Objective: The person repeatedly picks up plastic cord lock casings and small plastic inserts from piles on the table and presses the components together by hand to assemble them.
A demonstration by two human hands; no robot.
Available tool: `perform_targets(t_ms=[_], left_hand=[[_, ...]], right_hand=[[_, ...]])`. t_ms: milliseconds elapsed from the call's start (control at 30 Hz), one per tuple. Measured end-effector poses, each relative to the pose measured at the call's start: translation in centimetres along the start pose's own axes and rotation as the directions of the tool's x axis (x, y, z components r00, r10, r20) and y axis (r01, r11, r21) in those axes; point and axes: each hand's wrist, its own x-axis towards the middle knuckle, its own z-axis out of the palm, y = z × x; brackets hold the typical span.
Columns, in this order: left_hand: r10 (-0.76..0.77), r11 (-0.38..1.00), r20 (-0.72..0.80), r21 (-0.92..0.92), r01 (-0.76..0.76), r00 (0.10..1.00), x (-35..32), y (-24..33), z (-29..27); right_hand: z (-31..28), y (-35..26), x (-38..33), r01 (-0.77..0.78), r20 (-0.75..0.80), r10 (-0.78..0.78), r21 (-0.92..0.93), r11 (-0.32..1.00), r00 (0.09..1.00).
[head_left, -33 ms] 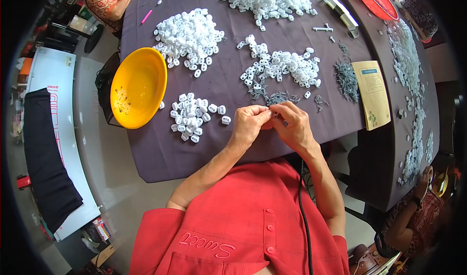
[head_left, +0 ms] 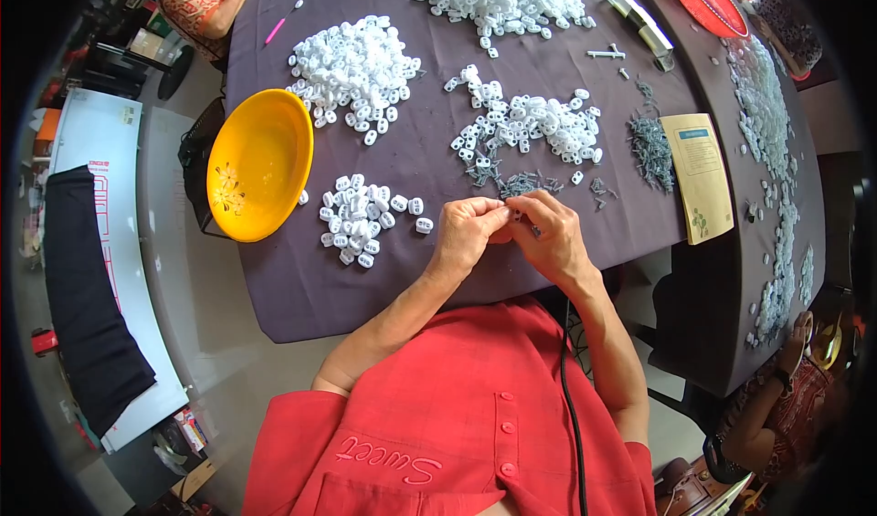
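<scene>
Above the table's near edge, my left hand (head_left: 466, 233) and my right hand (head_left: 553, 236) meet at the fingertips. Both are closed in a pinch; whatever lies between them is too small and covered to make out. Just beyond the fingers is a heap of small grey pins (head_left: 521, 184). Behind it spreads a loose group of white oval plastic pieces with two holes (head_left: 548, 125). Left of my left hand sits a small pile of thicker white pieces (head_left: 354, 216), which show dark slots on their sides.
A yellow bowl (head_left: 260, 164) stands at the table's left edge. Bigger white piles (head_left: 356, 68) lie farther back. On the right are more grey pins (head_left: 650, 155), a tan booklet (head_left: 699, 178) and a red basket (head_left: 711, 3). Other people sit around the tables.
</scene>
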Motion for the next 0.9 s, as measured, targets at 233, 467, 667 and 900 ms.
perform_targets(t_ms=[233, 467, 667, 900], left_hand=[[-0.065, 0.997, 0.069, 0.04, 0.062, 0.995, 0.3, 0.9, -0.7], [-0.137, 0.989, 0.062, -0.042, 0.14, 0.989, 0.0, 1.1, -1.0], [-0.135, 0.987, 0.046, -0.085, 0.139, 0.99, -0.1, 1.0, -1.2], [-0.12, 0.984, 0.006, -0.134, 0.12, 0.993, -0.4, 1.1, -1.1]], right_hand=[[0.0, 0.2, 0.0, 0.015, 0.026, -0.015, 0.018, 1.0, 1.0], [0.2, 0.0, 0.1, -0.004, 0.042, 0.004, 0.007, 1.0, 0.999], [0.4, 0.2, 0.1, 0.019, 0.05, -0.019, 0.015, 1.0, 0.999], [0.8, 0.1, 0.2, 0.028, 0.071, -0.029, 0.017, 0.999, 0.997]])
